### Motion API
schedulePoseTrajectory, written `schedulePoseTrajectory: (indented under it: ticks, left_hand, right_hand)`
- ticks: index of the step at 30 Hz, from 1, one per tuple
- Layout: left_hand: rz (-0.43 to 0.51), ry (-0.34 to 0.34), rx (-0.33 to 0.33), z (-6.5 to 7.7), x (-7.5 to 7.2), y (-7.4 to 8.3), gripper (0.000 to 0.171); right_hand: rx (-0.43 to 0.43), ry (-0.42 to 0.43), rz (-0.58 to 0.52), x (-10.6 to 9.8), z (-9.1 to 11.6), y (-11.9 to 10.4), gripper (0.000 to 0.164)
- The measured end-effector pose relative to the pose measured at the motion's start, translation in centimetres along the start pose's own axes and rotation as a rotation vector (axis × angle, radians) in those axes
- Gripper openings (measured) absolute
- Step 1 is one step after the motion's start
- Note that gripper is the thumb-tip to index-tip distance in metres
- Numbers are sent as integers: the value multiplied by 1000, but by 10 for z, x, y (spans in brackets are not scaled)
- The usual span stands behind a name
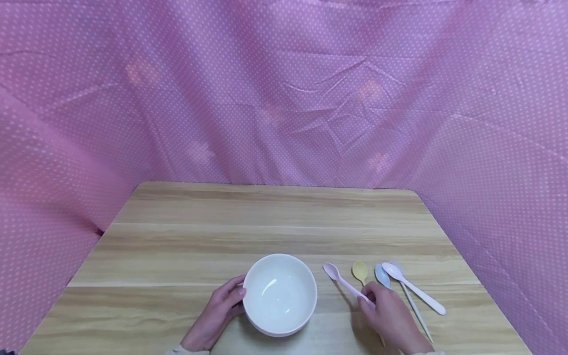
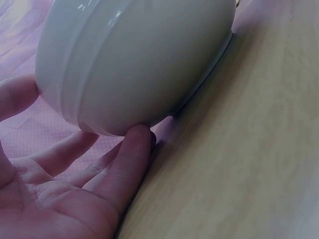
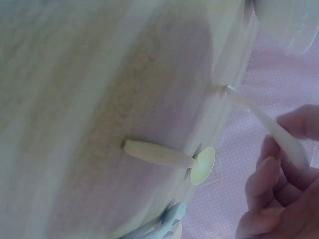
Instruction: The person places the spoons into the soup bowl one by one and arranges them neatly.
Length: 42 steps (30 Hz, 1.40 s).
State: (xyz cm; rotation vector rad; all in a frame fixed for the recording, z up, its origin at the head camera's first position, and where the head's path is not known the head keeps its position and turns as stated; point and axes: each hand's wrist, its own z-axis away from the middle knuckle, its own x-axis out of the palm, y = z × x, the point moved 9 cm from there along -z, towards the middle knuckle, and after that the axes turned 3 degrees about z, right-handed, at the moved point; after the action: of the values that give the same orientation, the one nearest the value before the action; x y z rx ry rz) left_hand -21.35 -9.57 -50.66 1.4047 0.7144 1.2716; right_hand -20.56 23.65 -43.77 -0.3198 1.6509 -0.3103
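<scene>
A white bowl [image 1: 278,296] stands near the table's front. At its left side, my left hand [image 1: 219,308] grips it, the thumb by the rim and other fingers against the outer wall; the left wrist view shows fingertips [image 2: 135,137] low on the bowl. To the right of the bowl, my right hand [image 1: 390,315] holds a pink spoon [image 1: 348,286] by its handle, between thumb and fingers. Its scoop end points away to the left, toward the bowl. In the right wrist view the pink spoon [image 3: 266,124] slants with its scoop end near the tabletop. A yellow spoon [image 1: 360,271] lies partly behind my right hand.
Right of the yellow spoon lie a blue spoon [image 1: 382,275] and a white spoon [image 1: 417,287], which crosses over another spoon with a pale grey handle [image 1: 417,313]. The wooden table [image 1: 266,212] is enclosed by pink dotted cloth [image 1: 275,98] at the back and sides.
</scene>
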Motion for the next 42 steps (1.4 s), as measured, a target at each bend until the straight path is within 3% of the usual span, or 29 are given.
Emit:
schedulePoseTrajectory:
  ticks: [11,27,35,42]
  left_hand:
    - [-13,3,-7,0,-1,1,54]
    - [-1,-11,-12,-1,0,-1,55]
    - [-2,-26,3,0,1,2,55]
    - [-1,-39,13,3,2,5,54]
  right_hand:
    - [-54,133,-26,-15,-3,-6,8]
    - [-117,400,-64,-34,3,-12,10]
    - [-121,447,-75,-36,3,-13,9]
    - [-59,444,-137,-37,4,-9,8]
